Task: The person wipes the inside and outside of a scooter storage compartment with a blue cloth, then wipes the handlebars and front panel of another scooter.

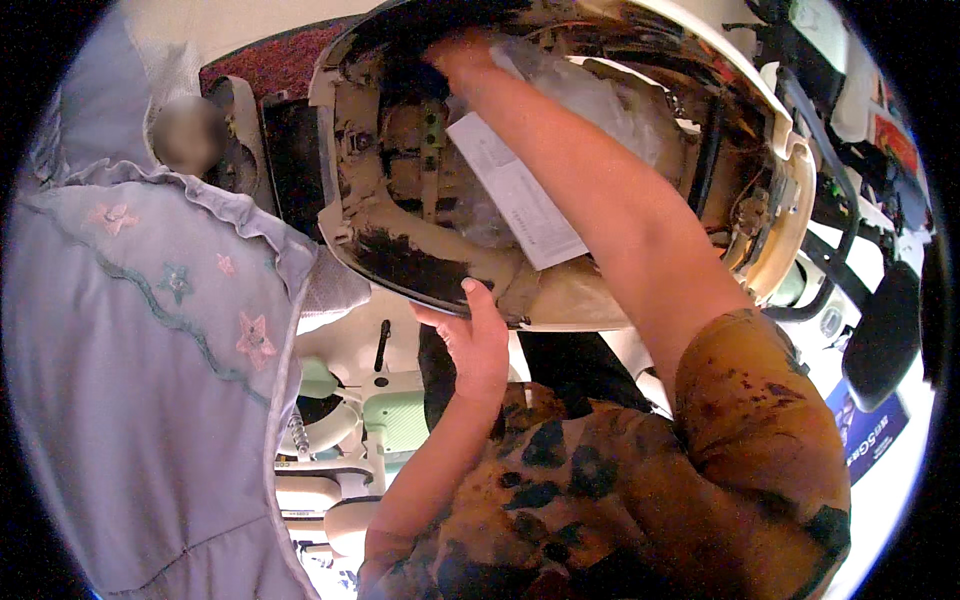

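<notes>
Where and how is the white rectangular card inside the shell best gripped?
Probably pinch the lower end of the white card, coming from the person's side over the near rim of the shell: the card looks flat and long, slants with that end nearest the person and uncovered, while the right arm crowds its right side.

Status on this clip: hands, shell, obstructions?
Left hand gripping near rim of open shell. Right hand deep inside, fingers unclear. Clear plastic and white rectangular item inside, possibly crowding right forearm.
</notes>
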A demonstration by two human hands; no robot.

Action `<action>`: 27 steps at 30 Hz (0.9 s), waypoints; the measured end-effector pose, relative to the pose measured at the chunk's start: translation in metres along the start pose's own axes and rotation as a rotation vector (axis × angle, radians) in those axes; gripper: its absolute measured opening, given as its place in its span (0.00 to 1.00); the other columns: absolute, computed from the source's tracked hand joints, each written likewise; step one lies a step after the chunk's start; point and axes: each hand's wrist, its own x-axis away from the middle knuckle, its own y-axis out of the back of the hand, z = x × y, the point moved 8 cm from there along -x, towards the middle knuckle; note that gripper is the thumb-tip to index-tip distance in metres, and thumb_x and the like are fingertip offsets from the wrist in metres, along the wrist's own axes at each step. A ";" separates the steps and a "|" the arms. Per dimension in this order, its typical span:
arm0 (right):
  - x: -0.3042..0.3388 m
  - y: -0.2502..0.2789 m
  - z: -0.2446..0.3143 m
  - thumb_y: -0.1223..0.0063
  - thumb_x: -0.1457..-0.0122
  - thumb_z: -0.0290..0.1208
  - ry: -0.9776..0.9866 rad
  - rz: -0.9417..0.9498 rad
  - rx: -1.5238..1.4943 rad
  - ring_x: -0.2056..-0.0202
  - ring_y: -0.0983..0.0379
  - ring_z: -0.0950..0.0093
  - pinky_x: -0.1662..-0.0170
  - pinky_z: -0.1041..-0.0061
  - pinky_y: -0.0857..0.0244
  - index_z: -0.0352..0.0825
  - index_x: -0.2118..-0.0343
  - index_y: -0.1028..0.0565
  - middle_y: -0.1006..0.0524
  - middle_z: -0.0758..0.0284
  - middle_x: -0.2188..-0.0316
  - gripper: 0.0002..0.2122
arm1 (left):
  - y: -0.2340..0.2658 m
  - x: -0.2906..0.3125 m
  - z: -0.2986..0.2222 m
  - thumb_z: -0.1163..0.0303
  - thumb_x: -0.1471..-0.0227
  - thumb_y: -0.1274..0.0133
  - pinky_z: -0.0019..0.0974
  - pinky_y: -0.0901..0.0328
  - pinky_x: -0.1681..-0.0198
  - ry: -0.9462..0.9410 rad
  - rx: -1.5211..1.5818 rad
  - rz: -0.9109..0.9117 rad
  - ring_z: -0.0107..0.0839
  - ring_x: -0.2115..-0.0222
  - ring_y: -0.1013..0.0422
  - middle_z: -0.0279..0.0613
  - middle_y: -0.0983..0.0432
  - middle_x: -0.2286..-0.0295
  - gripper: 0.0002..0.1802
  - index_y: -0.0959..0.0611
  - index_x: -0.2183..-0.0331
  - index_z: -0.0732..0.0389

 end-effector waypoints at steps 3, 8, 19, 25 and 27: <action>0.002 0.005 0.006 0.46 0.52 0.29 -0.031 0.041 -0.395 0.60 0.28 0.61 0.55 0.67 0.34 0.32 0.58 0.27 0.26 0.58 0.57 0.16 | -0.002 -0.002 0.002 0.49 0.47 0.52 0.36 0.50 0.46 -0.077 0.042 0.015 0.36 0.53 0.43 0.49 0.42 0.50 0.47 0.58 0.44 0.71; 0.058 0.032 0.042 0.44 0.53 0.24 -0.245 -0.153 -1.332 0.64 0.28 0.65 0.60 0.67 0.33 0.29 0.58 0.29 0.25 0.57 0.62 0.17 | -0.001 -0.005 0.003 0.56 0.48 0.53 0.43 0.46 0.48 -0.103 0.056 0.031 0.44 0.52 0.41 0.62 0.44 0.51 0.47 0.63 0.43 0.69; 0.103 0.091 0.092 0.41 0.56 0.31 0.317 -0.161 -0.533 0.73 0.25 0.66 0.67 0.73 0.31 0.34 0.64 0.25 0.23 0.58 0.74 0.14 | 0.000 0.000 -0.002 0.57 0.48 0.52 0.43 0.45 0.49 -0.040 -0.005 -0.019 0.46 0.53 0.41 0.63 0.44 0.52 0.45 0.61 0.44 0.68; 0.160 0.143 0.146 0.40 0.57 0.32 0.714 -0.443 -0.418 0.74 0.26 0.65 0.72 0.73 0.31 0.38 0.67 0.26 0.24 0.65 0.73 0.12 | -0.004 -0.004 -0.003 0.60 0.49 0.52 0.44 0.45 0.49 -0.148 0.137 0.027 0.44 0.52 0.42 0.62 0.47 0.51 0.45 0.62 0.44 0.68; 0.162 0.124 0.163 0.41 0.56 0.34 0.741 -0.402 -0.225 0.74 0.26 0.63 0.74 0.70 0.32 0.39 0.68 0.27 0.24 0.66 0.73 0.12 | -0.006 -0.003 -0.003 0.61 0.49 0.51 0.44 0.45 0.49 -0.106 0.130 0.054 0.44 0.52 0.42 0.62 0.47 0.51 0.46 0.63 0.44 0.68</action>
